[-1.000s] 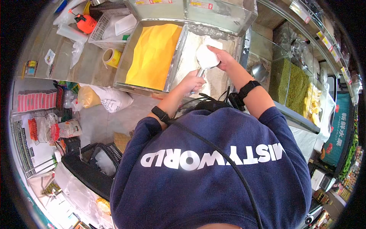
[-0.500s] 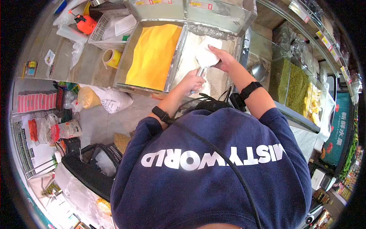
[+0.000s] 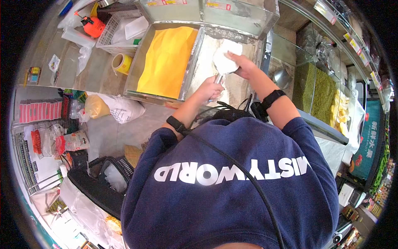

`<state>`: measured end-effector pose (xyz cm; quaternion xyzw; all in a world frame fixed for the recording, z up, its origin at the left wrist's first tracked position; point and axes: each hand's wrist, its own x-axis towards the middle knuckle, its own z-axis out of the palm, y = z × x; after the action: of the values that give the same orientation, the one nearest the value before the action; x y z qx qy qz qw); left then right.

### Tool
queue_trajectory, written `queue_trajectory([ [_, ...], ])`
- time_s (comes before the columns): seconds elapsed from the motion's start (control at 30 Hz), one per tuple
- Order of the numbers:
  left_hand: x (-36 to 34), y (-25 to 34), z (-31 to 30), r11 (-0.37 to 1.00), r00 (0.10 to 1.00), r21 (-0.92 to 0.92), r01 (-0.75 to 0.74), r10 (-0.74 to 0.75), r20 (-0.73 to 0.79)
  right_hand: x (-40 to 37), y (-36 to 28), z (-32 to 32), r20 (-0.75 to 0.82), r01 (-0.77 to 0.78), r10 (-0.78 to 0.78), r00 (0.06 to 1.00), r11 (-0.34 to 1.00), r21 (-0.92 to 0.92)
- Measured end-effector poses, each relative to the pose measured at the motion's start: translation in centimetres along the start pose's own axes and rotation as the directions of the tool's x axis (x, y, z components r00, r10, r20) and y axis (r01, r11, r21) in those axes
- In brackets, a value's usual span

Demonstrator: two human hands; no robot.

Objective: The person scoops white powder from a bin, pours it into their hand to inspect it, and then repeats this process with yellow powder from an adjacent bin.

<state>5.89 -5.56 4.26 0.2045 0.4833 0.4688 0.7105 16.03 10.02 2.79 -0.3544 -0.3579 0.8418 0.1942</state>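
Observation:
My left hand [image 3: 209,90] is closed around the metal handle of a scoop [image 3: 219,79], its fingers wrapped over the grip. At the scoop's far end is a heaped white mass [image 3: 224,62], like flour or powder. My right hand [image 3: 243,66] grips the scoop's head from the right side, with the thumb and fingertips against the white mass; its lower fingers are partly hidden. Both hands are over a glass-sided bin [image 3: 199,81] holding off-white powder [image 3: 205,52].
To the left, a neighbouring bin holds a yellow sheet [image 3: 168,60]. Beyond it are a tape roll [image 3: 121,63], a white basket [image 3: 118,29] and a red spray bottle [image 3: 92,25]. On the right are a metal scoop head [image 3: 282,78] and a bin of green beans [image 3: 319,91].
My right thumb and fingers have shifted slightly on the white mass, and its upper right part shows more. My left hand keeps its hold on the handle.

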Motion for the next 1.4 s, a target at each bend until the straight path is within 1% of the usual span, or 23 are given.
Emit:
queue_trajectory([
  [0.07, 0.2, -0.2, -0.2, 1.000, 1.000, 0.003, -0.028, 0.028, -0.001, -0.1, -1.2, 0.3, 0.026, 0.028, -0.034, 0.999, 0.976, 0.217],
  [0.1, 0.3, -0.2, -0.4, 1.000, 1.000, 0.004, -0.022, 0.022, 0.000, 1.5, -1.2, -0.9, -0.071, 0.222, -0.231, 0.970, 0.968, -0.112],
  [0.13, 0.4, -0.3, -0.5, 1.000, 1.000, 0.005, -0.016, 0.016, 0.002, 4.1, -0.9, -3.0, -0.096, 0.357, -0.438, 0.894, 0.824, -0.440],
  [0.17, 0.4, -0.3, -0.6, 1.000, 1.000, 0.007, -0.010, 0.010, 0.004, 5.5, -0.7, -4.2, -0.045, 0.410, -0.623, 0.781, 0.565, -0.716],
  [0.27, -0.1, 0.2, -0.1, 0.999, 0.998, 0.005, 0.053, -0.053, 0.034, 4.3, -3.8, -1.6, 0.012, 0.229, -0.491, 0.871, 0.385, -0.894],
  [0.37, -0.1, 0.2, 0.1, 0.999, 0.997, -0.003, 0.032, -0.031, 0.073, 3.2, -5.4, 1.1, 0.112, 0.129, -0.418, 0.901, 0.012, -0.992],
  [0.47, -0.6, 0.8, 0.7, 1.000, 0.999, -0.026, -0.003, 0.004, 0.050, 2.9, -4.7, 2.5, 0.030, 0.012, -0.298, 0.954, -0.059, -0.998],
  [0.57, -0.5, 0.9, 0.8, 1.000, 1.000, -0.025, 0.008, -0.007, 0.018, 1.8, -3.5, 3.6, 0.089, 0.019, -0.451, 0.888, -0.158, -0.987],
  [0.67, -0.5, 1.1, 1.2, 0.999, 1.000, -0.047, 0.010, -0.009, 0.022, 1.4, -3.0, 4.2, 0.106, 0.002, -0.497, 0.861, -0.205, -0.979],
  [0.77, 0.1, 0.8, 1.0, 0.999, 1.000, -0.044, -0.010, 0.011, 0.021, 1.4, -2.5, 4.5, 0.060, -0.037, -0.519, 0.853, -0.175, -0.984],
  [0.87, -0.2, 1.4, 1.7, 1.000, 1.000, -0.004, -0.015, 0.015, -0.020, 1.2, -1.4, 4.8, 0.100, -0.044, -0.595, 0.797, -0.223, -0.974],
  [0.97, -0.1, 1.5, 1.8, 1.000, 0.999, 0.019, -0.021, 0.022, -0.039, 0.8, -1.5, 5.2, 0.081, -0.067, -0.584, 0.808, -0.227, -0.972],
  [1.07, 0.2, 1.5, 1.8, 0.998, 0.998, 0.024, -0.058, 0.059, -0.022, 1.0, -1.6, 5.1, 0.087, -0.063, -0.576, 0.813, -0.235, -0.970],
  [1.17, 0.5, 1.5, 1.9, 0.998, 0.998, 0.052, -0.040, 0.042, -0.045, 1.3, -1.6, 4.7, 0.062, -0.062, -0.553, 0.831, -0.202, -0.977],
  [1.27, 1.3, 1.1, 1.0, 0.998, 0.999, 0.060, -0.023, 0.025, -0.028, 1.7, -0.9, 4.1, 0.042, -0.070, -0.571, 0.820, -0.173, -0.982],
  [1.37, 1.2, 1.3, 0.5, 0.992, 0.996, 0.126, 0.018, -0.007, -0.084, 4.3, 0.9, 1.5, 0.122, 0.039, -0.656, 0.745, -0.139, -0.990],
  [1.4, 1.1, 1.5, 0.3, 0.993, 0.996, 0.114, 0.012, -0.002, -0.091, 4.0, 0.2, 1.6, 0.055, 0.086, -0.656, 0.753, 0.015, -0.996],
])
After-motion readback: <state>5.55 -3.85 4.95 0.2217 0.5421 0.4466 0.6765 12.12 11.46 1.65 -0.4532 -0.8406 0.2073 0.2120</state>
